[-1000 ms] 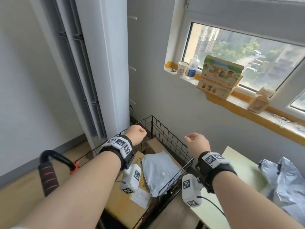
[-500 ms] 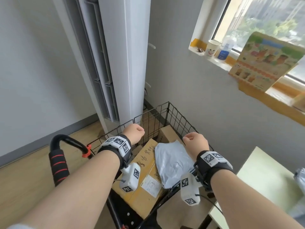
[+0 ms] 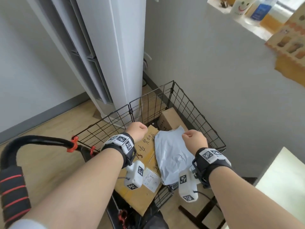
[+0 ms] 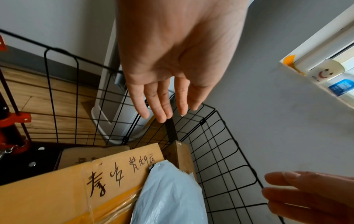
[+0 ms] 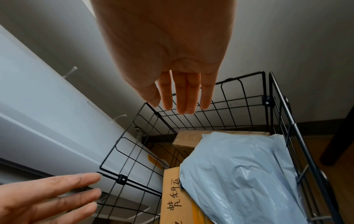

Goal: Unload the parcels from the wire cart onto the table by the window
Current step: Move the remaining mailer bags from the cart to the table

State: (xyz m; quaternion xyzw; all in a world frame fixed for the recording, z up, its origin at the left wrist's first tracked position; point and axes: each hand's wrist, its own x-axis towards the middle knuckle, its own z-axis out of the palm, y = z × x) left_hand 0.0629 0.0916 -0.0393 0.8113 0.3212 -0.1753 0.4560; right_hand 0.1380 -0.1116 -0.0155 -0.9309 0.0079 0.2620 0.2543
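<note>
A black wire cart (image 3: 199,113) stands against the wall with parcels inside. A grey plastic mailer (image 3: 171,156) lies on a large cardboard box (image 3: 145,151) with handwriting on it. A smaller cardboard box (image 3: 170,119) sits in the far corner. My left hand (image 3: 137,132) hovers over the large box's far edge, fingers straight and pointing down (image 4: 164,94), holding nothing. My right hand (image 3: 194,139) hangs over the mailer's far end (image 5: 239,174), fingers straight and together (image 5: 182,94), touching nothing. The pale table (image 3: 283,179) shows at the right edge.
A tall white air conditioner (image 3: 118,55) stands just behind the cart's far left corner. The cart's black handle with red-striped foam grip (image 3: 13,187) curves at my left. A cup (image 3: 239,5) and a bottle (image 3: 260,10) sit on the window sill, top right.
The view has swung down from the window to the cart. Both hands have dropped closer to the parcels, the right one now above the mailer.
</note>
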